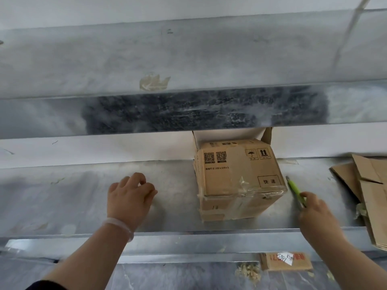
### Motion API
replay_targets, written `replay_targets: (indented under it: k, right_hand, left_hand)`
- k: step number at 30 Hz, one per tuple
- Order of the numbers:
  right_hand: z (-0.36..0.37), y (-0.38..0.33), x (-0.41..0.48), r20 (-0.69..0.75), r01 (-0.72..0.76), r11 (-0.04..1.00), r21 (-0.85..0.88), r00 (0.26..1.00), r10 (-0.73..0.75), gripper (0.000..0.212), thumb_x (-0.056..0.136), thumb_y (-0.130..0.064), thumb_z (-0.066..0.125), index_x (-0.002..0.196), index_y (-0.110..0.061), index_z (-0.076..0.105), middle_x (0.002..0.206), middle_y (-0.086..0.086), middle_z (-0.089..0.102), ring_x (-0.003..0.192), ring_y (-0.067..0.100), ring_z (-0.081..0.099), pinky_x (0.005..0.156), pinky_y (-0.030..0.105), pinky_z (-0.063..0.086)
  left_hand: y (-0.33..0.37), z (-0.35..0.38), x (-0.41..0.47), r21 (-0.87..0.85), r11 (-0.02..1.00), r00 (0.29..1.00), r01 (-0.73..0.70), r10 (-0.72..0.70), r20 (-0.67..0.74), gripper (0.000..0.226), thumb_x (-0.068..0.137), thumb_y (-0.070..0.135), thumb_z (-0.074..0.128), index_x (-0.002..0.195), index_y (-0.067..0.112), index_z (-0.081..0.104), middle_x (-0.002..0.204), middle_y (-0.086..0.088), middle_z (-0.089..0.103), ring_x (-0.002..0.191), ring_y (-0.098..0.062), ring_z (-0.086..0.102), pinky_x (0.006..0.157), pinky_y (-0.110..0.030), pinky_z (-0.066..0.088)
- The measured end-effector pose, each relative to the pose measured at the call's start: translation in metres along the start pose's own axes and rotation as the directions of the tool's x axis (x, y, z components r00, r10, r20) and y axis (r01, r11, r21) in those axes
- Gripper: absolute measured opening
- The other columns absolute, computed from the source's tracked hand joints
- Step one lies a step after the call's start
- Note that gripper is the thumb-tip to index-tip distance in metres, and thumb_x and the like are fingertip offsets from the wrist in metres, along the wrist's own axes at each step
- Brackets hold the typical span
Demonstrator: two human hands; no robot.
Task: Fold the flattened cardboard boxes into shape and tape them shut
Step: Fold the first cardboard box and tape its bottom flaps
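Well, the taped-up box (238, 181) stands on the metal desk (62, 195), back near the wall, between the two hands. The right hand (316, 212) is just beside it, fingers curled round a green knife (295, 191) that points up along the box's right side. The left hand (128, 197) sits well apart, fingers loosely curled, holding nothing. Flat cardboard (370, 195) lies far right, nearer the right hand.

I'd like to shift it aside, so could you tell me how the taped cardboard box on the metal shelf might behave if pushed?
The taped box probably slides easily, since the metal shelf looks smooth. Its squat, flat-based shape suggests it would not tip. The wrinkled tape at its front edge might snag.
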State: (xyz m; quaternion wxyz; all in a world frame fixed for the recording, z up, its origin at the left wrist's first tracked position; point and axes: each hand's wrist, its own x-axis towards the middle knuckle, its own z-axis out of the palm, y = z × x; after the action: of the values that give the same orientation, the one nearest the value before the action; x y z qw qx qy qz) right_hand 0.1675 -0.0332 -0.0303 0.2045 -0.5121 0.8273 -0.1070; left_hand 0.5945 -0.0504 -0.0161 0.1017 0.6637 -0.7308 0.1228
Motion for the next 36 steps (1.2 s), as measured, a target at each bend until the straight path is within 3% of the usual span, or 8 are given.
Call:
replay_targets:
  k: [6, 12, 16, 20, 24, 29, 33, 36]
  right_hand:
    - [0.002, 0.005, 0.003, -0.016, 0.069, 0.979, -0.192, 0.997, -0.074, 0.047, 0.098, -0.031, 0.041, 0.144, -0.029, 0.033, 0.142, 0.006, 0.038, 0.126, 0.026, 0.042, 0.104, 0.047, 0.041]
    - [-0.01, -0.006, -0.029, -0.185, 0.293, 0.937, 0.188, 0.948, -0.259, 0.049, 0.099, -0.028, 0.046, 0.147, -0.024, 0.039, 0.153, -0.003, 0.032, 0.14, 0.02, 0.03, 0.116, 0.043, 0.025]
    - [-0.027, -0.033, -0.052, -0.175, 0.362, 0.793, 0.49, 0.932, -0.317, 0.051, 0.096, -0.048, 0.036, 0.145, -0.035, 0.04, 0.15, -0.012, 0.037, 0.122, -0.017, 0.034, 0.103, 0.011, 0.023]
    - [-0.038, -0.058, -0.065, -0.153, 0.35, 0.65, 0.674, 0.927, -0.341, 0.064, 0.087, -0.069, 0.035, 0.146, -0.044, 0.031, 0.151, -0.022, 0.034, 0.132, -0.018, 0.029, 0.095, 0.002, 0.025]
    - [-0.038, -0.081, -0.074, -0.105, 0.289, 0.485, 0.825, 0.922, -0.372, 0.055, 0.095, -0.058, 0.038, 0.147, -0.048, 0.023, 0.147, -0.036, 0.029, 0.127, -0.028, 0.026, 0.094, -0.005, 0.027]
    - [-0.029, -0.103, -0.08, -0.095, 0.232, 0.383, 0.894, 0.934, -0.345, 0.063, 0.081, -0.046, 0.053, 0.141, -0.046, 0.033, 0.122, -0.043, 0.051, 0.116, -0.022, 0.045, 0.085, -0.002, 0.038]
    - [-0.021, -0.116, -0.075, -0.144, 0.222, 0.376, 0.9, 0.964, -0.225, 0.073, 0.078, -0.032, 0.076, 0.141, -0.039, 0.039, 0.121, -0.026, 0.057, 0.106, -0.013, 0.056, 0.082, 0.005, 0.048]
    - [-0.018, -0.123, -0.071, -0.146, 0.2, 0.388, 0.9, 0.976, -0.163, 0.071, 0.08, -0.021, 0.078, 0.14, -0.039, 0.043, 0.118, -0.021, 0.062, 0.099, -0.012, 0.059, 0.077, 0.004, 0.05]
  left_hand:
    - [0.015, 0.015, -0.024, 0.011, 1.0, 0.995, 0.004, -0.003, -0.102, 0.031, 0.083, 0.039, 0.046, 0.067, 0.03, 0.071, 0.09, 0.006, 0.063, 0.072, -0.024, 0.059, 0.071, -0.035, 0.037]
    - [0.027, 0.027, -0.051, -0.046, 0.983, 0.983, 0.18, -0.181, -0.019, 0.029, 0.074, 0.045, 0.048, 0.064, 0.032, 0.072, 0.086, 0.005, 0.065, 0.07, -0.028, 0.063, 0.065, -0.035, 0.037]
    - [0.03, 0.032, -0.061, -0.047, 0.97, 0.969, 0.239, -0.235, 0.078, 0.035, 0.076, 0.047, 0.043, 0.074, 0.034, 0.076, 0.096, 0.003, 0.066, 0.074, -0.031, 0.062, 0.066, -0.037, 0.042]
    - [0.053, 0.014, -0.063, -0.251, 0.927, 0.957, 0.278, -0.29, -0.011, 0.053, 0.085, 0.051, 0.042, 0.124, 0.025, 0.065, 0.144, -0.011, 0.045, 0.116, -0.035, 0.049, 0.093, -0.045, 0.042]
    - [0.127, -0.046, -0.049, -0.821, 0.551, 0.945, 0.151, -0.323, -0.043, 0.066, 0.098, 0.058, 0.026, 0.152, 0.021, 0.022, 0.16, 0.011, 0.017, 0.146, -0.009, 0.018, 0.117, -0.022, 0.017]
    - [0.199, -0.078, -0.019, -0.968, 0.053, 0.869, 0.246, -0.455, 0.195, 0.093, 0.072, 0.081, 0.051, 0.148, 0.038, 0.019, 0.152, 0.023, 0.028, 0.14, 0.003, 0.026, 0.116, -0.031, 0.028]
    - [0.206, -0.071, -0.004, -0.928, 0.218, 0.814, 0.303, -0.565, 0.133, 0.084, 0.061, 0.067, 0.069, 0.135, 0.049, 0.034, 0.142, 0.013, 0.041, 0.131, -0.006, 0.041, 0.107, -0.039, 0.042]
    - [0.207, -0.067, 0.003, -0.93, 0.197, 0.782, 0.309, -0.609, 0.131, 0.068, 0.059, 0.056, 0.073, 0.12, 0.05, 0.043, 0.13, 0.018, 0.045, 0.122, -0.004, 0.047, 0.1, -0.033, 0.047]
